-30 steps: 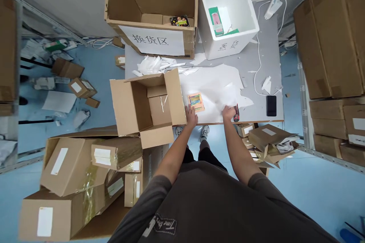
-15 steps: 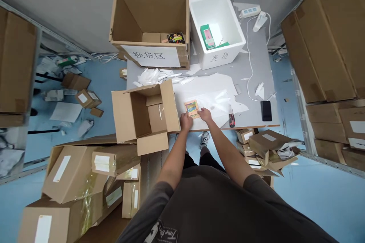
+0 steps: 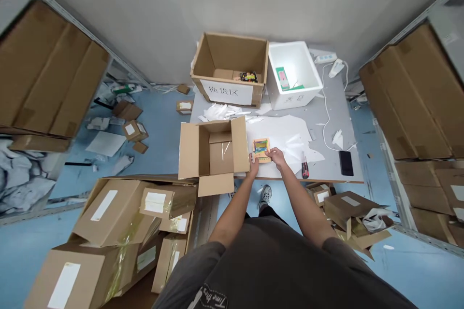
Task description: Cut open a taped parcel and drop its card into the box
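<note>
A small flat orange package (image 3: 261, 149) with a colourful picture is held above the white paper (image 3: 282, 128) at the table's front. My left hand (image 3: 253, 166) grips its lower left side, and my right hand (image 3: 277, 155) pinches its right edge. Just left of my left hand stands an open cardboard box (image 3: 216, 154) with its flaps spread. Right of my right hand lies a red and black box cutter (image 3: 305, 169).
Behind are a large cardboard box (image 3: 228, 91) with a handwritten sign and a white foam box (image 3: 295, 99) holding green packages. A black phone (image 3: 346, 163) and a white cable (image 3: 326, 116) lie at right. Taped cartons (image 3: 108, 212) are piled at lower left.
The camera view has tilted up and turned left, so everything sits lower and further right. Both hands still hold the orange package, which now shows more fully.
</note>
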{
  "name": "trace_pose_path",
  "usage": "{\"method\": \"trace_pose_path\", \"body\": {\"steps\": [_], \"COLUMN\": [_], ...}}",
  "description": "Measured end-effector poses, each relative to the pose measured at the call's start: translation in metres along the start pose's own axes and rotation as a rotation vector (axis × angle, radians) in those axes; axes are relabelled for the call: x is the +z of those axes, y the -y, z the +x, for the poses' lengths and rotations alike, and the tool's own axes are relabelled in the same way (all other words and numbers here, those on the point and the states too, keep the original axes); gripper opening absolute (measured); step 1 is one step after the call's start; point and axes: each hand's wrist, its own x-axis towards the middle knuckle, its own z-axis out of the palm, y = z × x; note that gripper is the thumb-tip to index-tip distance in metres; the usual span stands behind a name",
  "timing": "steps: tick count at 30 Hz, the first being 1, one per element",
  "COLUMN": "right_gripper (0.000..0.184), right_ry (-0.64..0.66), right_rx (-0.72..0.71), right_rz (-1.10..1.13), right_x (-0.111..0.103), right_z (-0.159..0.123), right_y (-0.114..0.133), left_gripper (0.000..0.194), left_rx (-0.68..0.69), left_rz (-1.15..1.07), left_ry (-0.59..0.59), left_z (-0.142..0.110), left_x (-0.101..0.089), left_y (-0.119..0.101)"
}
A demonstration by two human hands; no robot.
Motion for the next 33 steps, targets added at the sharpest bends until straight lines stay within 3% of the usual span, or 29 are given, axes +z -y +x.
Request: {"method": "trace_pose_path", "body": {"steps": [4, 8, 11, 14, 17, 19, 23, 25, 27, 29, 33], "right_gripper": [0.062, 0.063, 0.065, 0.062, 0.056, 0.051, 0.051, 0.054, 0.062, 0.068, 0.058], "right_ry": [0.068, 0.129, 0.13, 0.102, 0.142, 0.196, 0.294, 0.203, 0.031, -0.035, 0.147], "right_rx": [-0.119, -0.219, -0.291, -0.364, -0.481, -0.54, -0.562, -0.606, -0.621, -0.551, -0.395], "right_rz": [0.132, 0.239, 0.264, 0.247, 0.22, 0.19, 0.085, 0.048, 0.05, 0.073, 0.151], "right_x": [-0.008, -0.003, 0.005, 0.015, 0.025, 0.03, 0.03, 0.025, 0.021, 0.02, 0.023], "right_z": [-0.053, -0.092, -0.11, -0.122, -0.136, -0.145, -0.154, -0.151, -0.145, -0.14, -0.138], "right_y": [0.058, 0.101, 0.123, 0.139, 0.15, 0.156, 0.164, 0.165, 0.162, 0.157, 0.147], "left_gripper": [0.046, 0.052, 0.047, 0.051, 0.064, 0.069, 0.055, 0.055, 0.059, 0.063, 0.066], "left_rx": [0.037, 0.176, 0.353, 0.626, 0.765, 0.767, 0.625, 0.517, 0.422, 0.353, 0.291], "left_rz": [-0.061, -0.139, 0.054, 0.318, 0.4, 0.311, 0.007, -0.104, -0.206, -0.293, -0.333], "left_ry": [0.07, 0.183, 0.117, 0.017, 0.133, 0.181, 0.217, 0.254, 0.28, 0.288, 0.29], "left_z": [-0.03, -0.048, -0.058, -0.071, -0.087, -0.095, -0.096, -0.092, -0.087, -0.084, -0.081], "left_x": [0.003, -0.005, -0.016, -0.024, -0.021, -0.017, -0.023, -0.032, -0.042, -0.049, -0.05], "left_y": [-0.06, -0.12, -0.156, -0.18, -0.192, -0.196, -0.207, -0.212, -0.215, -0.214, -0.204]}}
